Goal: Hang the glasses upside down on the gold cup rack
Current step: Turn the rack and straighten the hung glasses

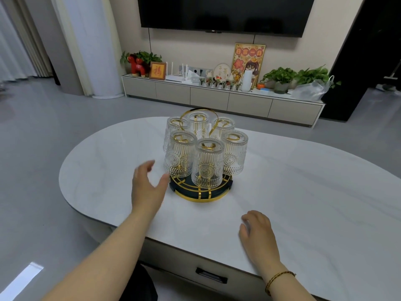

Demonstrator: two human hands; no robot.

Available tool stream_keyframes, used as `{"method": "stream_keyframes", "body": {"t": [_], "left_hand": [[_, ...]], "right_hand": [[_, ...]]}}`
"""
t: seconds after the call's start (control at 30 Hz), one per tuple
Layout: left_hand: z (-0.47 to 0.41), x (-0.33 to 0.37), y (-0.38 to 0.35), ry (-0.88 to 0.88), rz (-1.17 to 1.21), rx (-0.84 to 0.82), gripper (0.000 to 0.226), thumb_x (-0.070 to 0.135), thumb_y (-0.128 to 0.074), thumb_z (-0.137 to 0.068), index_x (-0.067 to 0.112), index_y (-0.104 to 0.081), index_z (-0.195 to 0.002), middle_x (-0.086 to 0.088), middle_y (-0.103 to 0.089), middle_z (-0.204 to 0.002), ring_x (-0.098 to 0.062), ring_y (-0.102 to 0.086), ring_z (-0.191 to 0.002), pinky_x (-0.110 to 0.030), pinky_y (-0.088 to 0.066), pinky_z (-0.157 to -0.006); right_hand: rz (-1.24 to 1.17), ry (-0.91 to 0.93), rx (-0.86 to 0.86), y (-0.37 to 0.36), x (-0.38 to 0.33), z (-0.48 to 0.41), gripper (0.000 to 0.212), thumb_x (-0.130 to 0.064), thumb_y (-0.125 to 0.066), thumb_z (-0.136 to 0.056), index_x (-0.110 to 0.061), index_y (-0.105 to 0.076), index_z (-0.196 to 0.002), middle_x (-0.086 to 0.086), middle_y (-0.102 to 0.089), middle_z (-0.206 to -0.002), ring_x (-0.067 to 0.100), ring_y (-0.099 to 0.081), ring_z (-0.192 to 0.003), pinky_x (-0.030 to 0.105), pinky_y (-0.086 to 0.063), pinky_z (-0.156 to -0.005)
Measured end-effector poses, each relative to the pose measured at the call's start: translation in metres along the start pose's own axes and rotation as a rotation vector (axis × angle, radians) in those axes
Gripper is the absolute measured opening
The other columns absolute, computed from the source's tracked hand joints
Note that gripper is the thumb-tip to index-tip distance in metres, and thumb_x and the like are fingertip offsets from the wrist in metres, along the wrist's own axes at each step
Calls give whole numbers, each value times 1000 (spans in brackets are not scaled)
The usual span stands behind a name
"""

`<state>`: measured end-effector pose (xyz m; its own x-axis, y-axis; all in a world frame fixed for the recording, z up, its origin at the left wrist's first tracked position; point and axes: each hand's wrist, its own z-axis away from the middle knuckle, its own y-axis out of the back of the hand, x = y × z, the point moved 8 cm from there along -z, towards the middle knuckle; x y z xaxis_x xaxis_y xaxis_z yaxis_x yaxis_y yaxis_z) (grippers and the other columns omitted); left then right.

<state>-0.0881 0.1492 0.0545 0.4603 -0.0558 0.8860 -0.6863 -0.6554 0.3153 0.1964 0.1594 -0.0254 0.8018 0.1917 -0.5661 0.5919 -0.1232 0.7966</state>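
Glasses (pixel 207 162) — six of them, clear with ribbed sides and a round flower pattern pressed into each — hang upside down on the gold cup rack (pixel 200 187), their thick bases pointing up. They ring a curved gold loop handle that rises at the centre. Gold prongs show through the glass. The rack's base is a dark round tray edged with a gold rim, and it stands near the middle of the white marbled worktop (pixel 303 203).

Just left of the rack, the left hand (pixel 147 187) hovers above the worktop, fingers spread and loosely curved, thumb close to the nearest left glass and the tray's edge; whether it touches either I cannot tell. It holds nothing. The right hand (pixel 258 233) lies on the worktop nearer the person — well apart from the rack, toward the front and right — with fingers relaxed and slightly curled, empty as well. A thin braided bracelet (pixel 278 279) circles that wrist.
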Motion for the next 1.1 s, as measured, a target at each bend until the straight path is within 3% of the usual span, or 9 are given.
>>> {"method": "stream_keyframes", "body": {"t": [0.13,0.23,0.47,0.67,0.93,1.1], "left_hand": [[-31,35,-23,-32,-26,-251,81,26,-73,-68,22,-26,-134,-4,-36,-142,-19,-35,-127,-31,-30,-97],[-38,39,-40,-5,-75,-380,90,26,-75,-66,22,-20,-137,-6,-34,-144,-23,-32,-130,-40,-32,-103],[-49,34,-56,42,-77,-382,96,25,-77,-64,25,-14,-138,-7,-35,-145,-28,-37,-129,-44,-37,-103],[-51,35,-58,-4,-68,-291,85,21,-76,-63,21,-26,-132,-5,-44,-135,-24,-42,-120,-29,-36,-87],[-48,31,-43,-5,-37,-240,82,21,-77,-62,20,-30,-129,-5,-46,-132,-10,-39,-104,-26,-36,-83],[-46,34,-45,4,-15,-283,83,19,-77,-62,19,-30,-130,-6,-44,-133,-11,-39,-107,-25,-36,-86]], "right_hand": [[14,7,3,1,-2,0,28,-15,-45,-87,-8,-50,-114,6,-50,-123,17,-35,-121,19,-28,-96],[15,7,-3,1,-2,0,29,-15,-44,-88,-9,-49,-115,6,-49,-125,17,-35,-122,20,-28,-98],[19,20,-3,0,-2,-2,26,-13,-45,-87,-7,-52,-112,7,-51,-121,19,-36,-119,22,-30,-96],[15,19,11,0,-1,-3,27,-13,-46,-86,-8,-52,-112,7,-52,-121,18,-36,-120,23,-30,-97],[44,16,-2,0,-2,-3,28,-14,-44,-87,-8,-51,-114,6,-50,-123,19,-34,-122,25,-31,-100],[45,14,5,0,-2,-3,28,-13,-44,-87,-8,-51,-113,7,-51,-122,20,-35,-121,26,-31,-99]]}}
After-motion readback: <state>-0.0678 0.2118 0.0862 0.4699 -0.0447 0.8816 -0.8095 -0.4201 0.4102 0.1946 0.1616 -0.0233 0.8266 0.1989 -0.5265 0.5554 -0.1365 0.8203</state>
